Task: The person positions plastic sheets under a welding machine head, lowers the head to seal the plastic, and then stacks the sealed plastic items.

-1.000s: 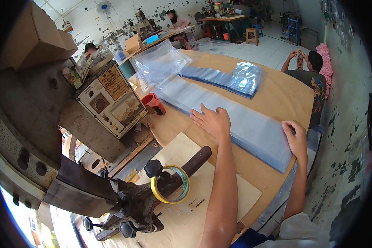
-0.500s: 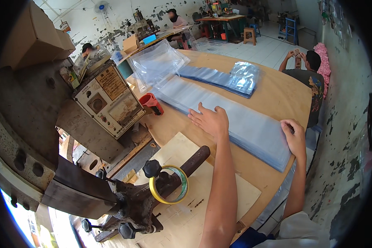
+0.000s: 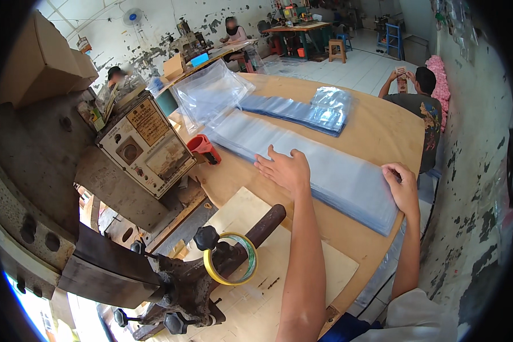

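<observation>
A long stack of clear bluish plastic sheets (image 3: 336, 165) lies slantwise across the brown-covered table. At its near long edge is my left hand (image 3: 285, 170), fingers spread and thumb raised, with nothing gripped. My right hand (image 3: 403, 191) is at the stack's right end, its fingers bent over the corner of the sheets; the fingertips are partly hidden. Behind lies a second, narrower stack of clear plastic (image 3: 290, 108), with a shiny folded piece (image 3: 330, 102) at its right end. A larger loose clear plastic bag (image 3: 211, 91) lies by the far left ends.
To the left stands a machine with a control panel (image 3: 148, 145) and a dark metal arm (image 3: 268, 222), where a yellow tape roll (image 3: 231, 279) hangs. A red holder (image 3: 204, 149) stands near the panel. One co-worker (image 3: 419, 108) sits beyond the table's right side; others sit farther back.
The whole view has shifted slightly. Both hands keep nearly the same place and pose at the stack, which lies as before.
</observation>
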The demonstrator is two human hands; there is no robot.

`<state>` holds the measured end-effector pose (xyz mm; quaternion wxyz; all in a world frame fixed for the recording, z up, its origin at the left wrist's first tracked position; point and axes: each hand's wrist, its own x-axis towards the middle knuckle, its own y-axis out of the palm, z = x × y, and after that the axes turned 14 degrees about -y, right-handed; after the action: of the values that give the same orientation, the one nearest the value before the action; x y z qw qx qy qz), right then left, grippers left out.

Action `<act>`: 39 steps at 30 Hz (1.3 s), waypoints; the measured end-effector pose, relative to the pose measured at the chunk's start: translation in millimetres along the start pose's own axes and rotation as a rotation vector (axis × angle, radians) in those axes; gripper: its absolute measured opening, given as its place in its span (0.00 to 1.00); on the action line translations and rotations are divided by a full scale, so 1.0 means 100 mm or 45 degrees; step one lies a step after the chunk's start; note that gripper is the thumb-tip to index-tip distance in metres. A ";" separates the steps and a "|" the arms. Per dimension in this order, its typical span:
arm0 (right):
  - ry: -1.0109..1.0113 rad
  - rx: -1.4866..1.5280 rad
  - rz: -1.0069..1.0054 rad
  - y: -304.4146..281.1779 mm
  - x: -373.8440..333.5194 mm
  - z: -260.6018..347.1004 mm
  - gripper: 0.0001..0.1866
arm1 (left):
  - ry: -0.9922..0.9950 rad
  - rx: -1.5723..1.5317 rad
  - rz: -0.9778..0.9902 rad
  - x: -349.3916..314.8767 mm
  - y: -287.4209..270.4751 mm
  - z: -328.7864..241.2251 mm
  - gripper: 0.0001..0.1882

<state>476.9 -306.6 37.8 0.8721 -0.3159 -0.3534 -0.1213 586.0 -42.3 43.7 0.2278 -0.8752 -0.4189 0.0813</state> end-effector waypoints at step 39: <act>-0.030 0.125 0.043 -0.05 -0.01 0.06 0.11 | -0.009 -0.052 -0.001 -0.03 -0.03 -0.03 0.37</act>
<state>470.8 -306.9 43.0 0.8843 -0.2800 -0.3638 -0.0852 582.9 -44.2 47.2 0.2084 -0.8792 -0.4217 0.0758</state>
